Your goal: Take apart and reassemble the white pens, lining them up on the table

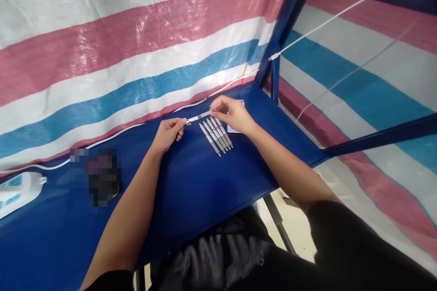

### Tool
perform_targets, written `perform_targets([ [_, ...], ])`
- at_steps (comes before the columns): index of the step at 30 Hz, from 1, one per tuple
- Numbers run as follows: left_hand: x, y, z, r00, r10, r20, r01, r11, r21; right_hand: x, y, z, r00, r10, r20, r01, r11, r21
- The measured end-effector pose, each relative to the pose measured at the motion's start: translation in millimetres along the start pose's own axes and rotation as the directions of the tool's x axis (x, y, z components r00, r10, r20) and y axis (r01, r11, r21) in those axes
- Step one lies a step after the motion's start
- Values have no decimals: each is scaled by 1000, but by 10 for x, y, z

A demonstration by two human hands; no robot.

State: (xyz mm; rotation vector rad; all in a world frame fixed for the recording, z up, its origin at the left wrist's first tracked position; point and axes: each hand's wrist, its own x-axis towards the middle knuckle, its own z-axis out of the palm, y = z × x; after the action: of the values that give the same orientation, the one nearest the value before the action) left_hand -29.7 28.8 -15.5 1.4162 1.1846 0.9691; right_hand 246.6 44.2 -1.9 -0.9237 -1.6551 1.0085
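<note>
Two pinches, thumb against fingers, hold one white-and-grey pen (200, 117) across the gap between the hands. The left hand (167, 134) has its fingertips closed on the lower end, its other fingers curled into the palm. The right hand (232, 112) grips the upper end, thumb and forefinger nipped together around it. The held pen is raised toward the camera side of the table top, slanting from about 8 o'clock up to 2; how far above the surface it sits, I cannot tell.

Take that pen as the middle of the dial. At 5 o'clock, near it, five pens (215, 137) of similar colouring lie side by side in a slanted row. At 4 o'clock a phone (234, 129) lies partly hidden by the right hand and wrist. At 8 o'clock, well apart, is a dark object (102, 177), pixelated beyond recognition; farther out that way a white plastic item (21, 192) is cut by the picture's edge. Everything lies on a blue table (194, 191). A white cable (131, 126) trails along its back edge, below the striped sheet (146, 32) at 12. At 2 o'clock stands a blue frame (275, 77).
</note>
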Motion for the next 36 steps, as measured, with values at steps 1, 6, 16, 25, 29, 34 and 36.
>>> perform_targets([
  [1,3,-8,-2,1000,-2,-3,2,1000,-12,7,-3,-3,1000,-17,-11,17,999,38],
  [6,19,-42,-20,1000,-11,-24,9,996,-85,47,-14,-17,995,-24,-101,44,979,199],
  [16,26,-50,-39,999,-17,-44,10,987,-158,77,19,-109,965,-10,-260,52,987,152],
  [25,24,-48,-39,1000,-3,-19,0,989,-149,65,10,-57,972,15,-236,26,985,168],
  [29,18,-45,-50,1000,20,13,-19,995,-102,39,32,73,992,51,-113,-26,976,214],
  [34,7,-44,-71,998,4,59,1,996,-84,-6,-5,138,995,95,-24,-89,982,169],
  [36,3,-43,-69,998,-8,65,14,996,-87,-43,-50,136,995,96,-11,-96,995,32],
])
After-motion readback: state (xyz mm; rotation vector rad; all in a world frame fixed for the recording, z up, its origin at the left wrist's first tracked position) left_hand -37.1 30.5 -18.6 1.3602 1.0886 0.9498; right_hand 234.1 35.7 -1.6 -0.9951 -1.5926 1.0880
